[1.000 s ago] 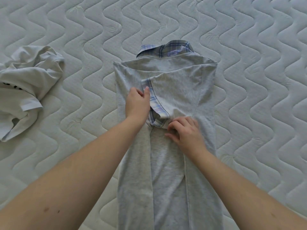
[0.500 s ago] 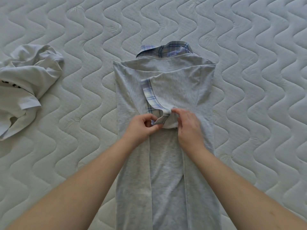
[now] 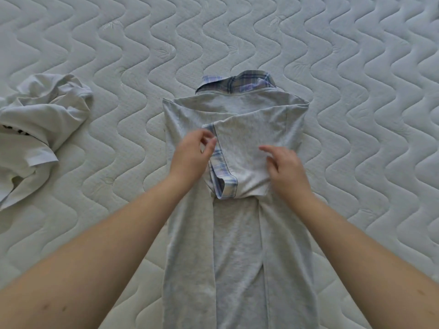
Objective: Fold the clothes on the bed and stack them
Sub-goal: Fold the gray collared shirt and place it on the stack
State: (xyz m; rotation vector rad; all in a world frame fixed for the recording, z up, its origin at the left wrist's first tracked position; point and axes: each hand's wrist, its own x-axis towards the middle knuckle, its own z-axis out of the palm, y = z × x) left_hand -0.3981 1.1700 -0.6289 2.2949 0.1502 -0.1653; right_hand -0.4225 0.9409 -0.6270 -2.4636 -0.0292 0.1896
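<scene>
Soft grey garment (image 3: 237, 245) half folded on the bed (image 3: 356, 67)

Both hands, left (image 3: 190, 157) and right (image 3: 288, 167), are held open; limp cloth is best pinched at the near hem.

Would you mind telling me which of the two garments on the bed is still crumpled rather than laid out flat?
The white T-shirt at the left edge: it lies bunched up, while the grey plaid-trimmed garment lies flat under both hands.

Black print on the white shirt (image 3: 35, 129) is unreadable.

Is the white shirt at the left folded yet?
No. The white shirt lies crumpled in a loose heap on the mattress, apart from the hands.
</scene>
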